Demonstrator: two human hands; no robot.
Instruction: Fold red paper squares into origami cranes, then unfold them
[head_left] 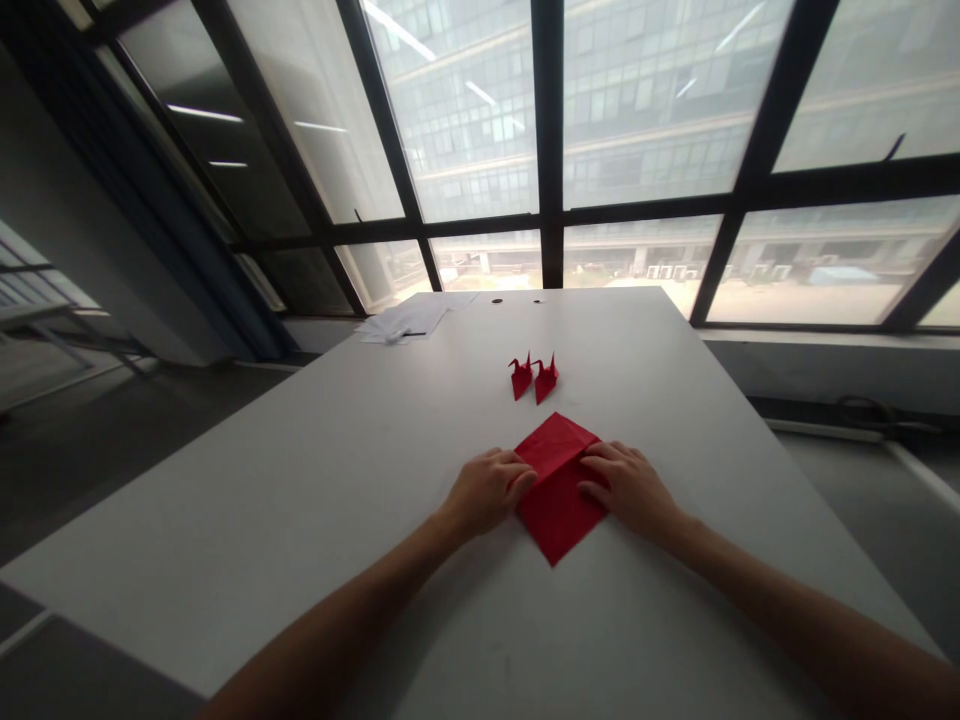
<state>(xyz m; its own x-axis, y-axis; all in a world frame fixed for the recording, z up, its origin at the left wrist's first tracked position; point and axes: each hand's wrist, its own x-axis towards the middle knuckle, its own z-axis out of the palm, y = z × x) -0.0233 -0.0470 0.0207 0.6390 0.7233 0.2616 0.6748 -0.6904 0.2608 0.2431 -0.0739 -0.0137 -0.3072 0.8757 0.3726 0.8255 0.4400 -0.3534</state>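
A square of red origami paper (559,515) lies on the white table with one corner pointing toward me. A raised fold or crease runs across its middle, slanting up to the right. At the paper's left corner, my left hand (484,490) grips it between thumb and curled fingers. My right hand (630,485) has hold of the right corner, its fingers bent over the fold and its thumb lower on the sheet. Some fingertips are hidden by the hands. Just beyond the paper stand two folded red paper cranes, a left crane (521,380) and a right crane (547,381), side by side.
Loose white papers (411,318) with a dark pen-like item lie at the far left of the white table (337,450). Two small round holes (496,301) are near its far edge. Tall framed windows (551,150) rise behind, with a dark blue curtain (172,200) at left.
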